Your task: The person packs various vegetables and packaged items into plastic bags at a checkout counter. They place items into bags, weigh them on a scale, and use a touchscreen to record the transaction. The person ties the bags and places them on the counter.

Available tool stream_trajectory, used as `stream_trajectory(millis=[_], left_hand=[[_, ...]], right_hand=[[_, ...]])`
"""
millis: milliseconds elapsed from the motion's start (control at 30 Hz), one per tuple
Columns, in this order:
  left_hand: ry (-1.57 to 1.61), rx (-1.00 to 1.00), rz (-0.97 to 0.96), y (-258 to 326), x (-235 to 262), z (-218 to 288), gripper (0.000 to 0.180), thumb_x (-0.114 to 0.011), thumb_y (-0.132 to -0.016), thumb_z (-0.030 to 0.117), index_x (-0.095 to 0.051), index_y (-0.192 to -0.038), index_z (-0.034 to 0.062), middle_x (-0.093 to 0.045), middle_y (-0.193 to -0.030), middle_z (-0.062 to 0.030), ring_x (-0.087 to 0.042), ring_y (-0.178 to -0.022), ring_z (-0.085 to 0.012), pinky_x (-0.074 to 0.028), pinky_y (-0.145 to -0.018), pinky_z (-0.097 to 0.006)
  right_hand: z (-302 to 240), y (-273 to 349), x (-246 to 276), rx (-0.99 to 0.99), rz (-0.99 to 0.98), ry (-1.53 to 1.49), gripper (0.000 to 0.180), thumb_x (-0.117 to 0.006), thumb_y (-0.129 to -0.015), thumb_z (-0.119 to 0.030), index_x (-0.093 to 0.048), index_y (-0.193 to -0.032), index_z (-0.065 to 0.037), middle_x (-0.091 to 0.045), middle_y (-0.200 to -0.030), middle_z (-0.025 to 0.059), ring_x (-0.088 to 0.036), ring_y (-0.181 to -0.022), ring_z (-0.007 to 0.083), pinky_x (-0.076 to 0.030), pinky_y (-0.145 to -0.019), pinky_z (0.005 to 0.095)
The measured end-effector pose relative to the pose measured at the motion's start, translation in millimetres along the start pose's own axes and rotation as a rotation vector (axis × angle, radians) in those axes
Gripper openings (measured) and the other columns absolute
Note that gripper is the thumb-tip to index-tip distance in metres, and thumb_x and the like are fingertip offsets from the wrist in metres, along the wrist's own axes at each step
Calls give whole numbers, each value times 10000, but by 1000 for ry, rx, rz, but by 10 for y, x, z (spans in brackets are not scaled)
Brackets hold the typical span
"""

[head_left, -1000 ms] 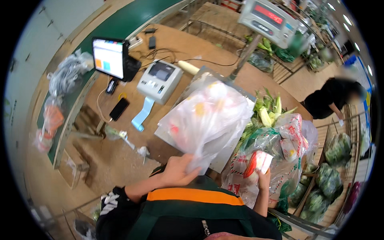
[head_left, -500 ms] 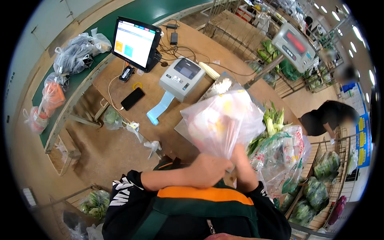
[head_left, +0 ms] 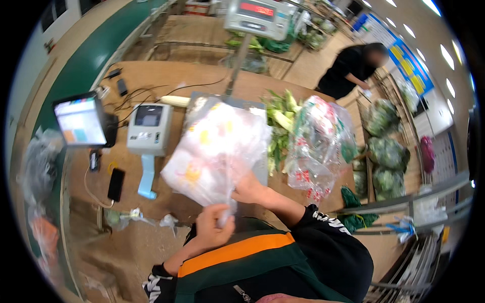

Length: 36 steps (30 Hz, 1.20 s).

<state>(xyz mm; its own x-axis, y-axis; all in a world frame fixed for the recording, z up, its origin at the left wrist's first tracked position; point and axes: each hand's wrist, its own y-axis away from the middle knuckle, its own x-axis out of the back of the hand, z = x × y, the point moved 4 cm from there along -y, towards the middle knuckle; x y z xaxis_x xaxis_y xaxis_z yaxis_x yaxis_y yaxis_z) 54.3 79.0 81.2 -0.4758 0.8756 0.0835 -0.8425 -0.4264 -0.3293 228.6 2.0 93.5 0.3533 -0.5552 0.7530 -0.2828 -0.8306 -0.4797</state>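
Note:
A full, translucent white plastic bag [head_left: 212,141] with yellow and pink patches lies tilted over the weighing platform [head_left: 260,171] in front of me. Its contents cannot be made out. My left hand [head_left: 214,225] is closed in a fist around the gathered end of the bag, close to my apron. Just above it, my right hand [head_left: 250,188] grips the neck of the bag from the right side; some of its fingers are hidden by the plastic. Behind the bag rises the scale's display [head_left: 257,17] on a post.
Left on the table are a label printer [head_left: 149,131] with a blue strip hanging out, a phone [head_left: 115,185] and a touchscreen [head_left: 81,121]. A corn cob [head_left: 175,100] lies behind. To the right are corn husks [head_left: 283,118] and a clear bag [head_left: 321,146]. Another person [head_left: 348,68] stands beyond.
My view has swung to the right. The bag's mouth is drawn out toward me: my left hand has come down with the gathered end, and my right hand sits higher on the neck.

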Motion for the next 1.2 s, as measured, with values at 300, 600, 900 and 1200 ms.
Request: stream_trajectory(millis=[300,600,900,1200], left_hand=[[-323,269,208,396,62,-352,875,-915,-650,176,-359,-1300,-8,-485,-968,-78,-504,-829,-192,-450,-754,-348],[-266,533,309,598,-8,-393,535,-883,-728,210,-557,-1093,-7,-567,-1126,-178,-611,-1002,-271,-511,-864,-396],[250,415,261,598,1262,-779,317,-588,-903,106,-641,-1207,37,-656,-1120,-86,-608,-1085,-209,-462,-1004,-337],[-472,307,1158,-706,4328,-2486,376,-548,-862,45,-527,-1233,-8,-651,-1241,-186,-609,-1202,-345,-461,-1030,-412]], right_hand=[[1505,-115,1193,-74,148,368,401,-763,-818,-138,-627,-1180,-35,-629,-1203,192,-581,-1139,399,-463,-988,495],[2462,-2485,2318,-51,470,638,643,-698,-916,-277,-477,-1427,44,-449,-1485,289,-418,-1384,442,-360,-1153,486],[2990,-2255,2040,85,581,786,620,-537,-1058,-244,-310,-1553,52,-292,-1632,226,-281,-1511,378,-248,-1230,456],[2779,-2485,2137,-46,371,595,579,-583,-1013,-154,-381,-1533,-1,-341,-1628,173,-340,-1490,359,-315,-1192,435]])
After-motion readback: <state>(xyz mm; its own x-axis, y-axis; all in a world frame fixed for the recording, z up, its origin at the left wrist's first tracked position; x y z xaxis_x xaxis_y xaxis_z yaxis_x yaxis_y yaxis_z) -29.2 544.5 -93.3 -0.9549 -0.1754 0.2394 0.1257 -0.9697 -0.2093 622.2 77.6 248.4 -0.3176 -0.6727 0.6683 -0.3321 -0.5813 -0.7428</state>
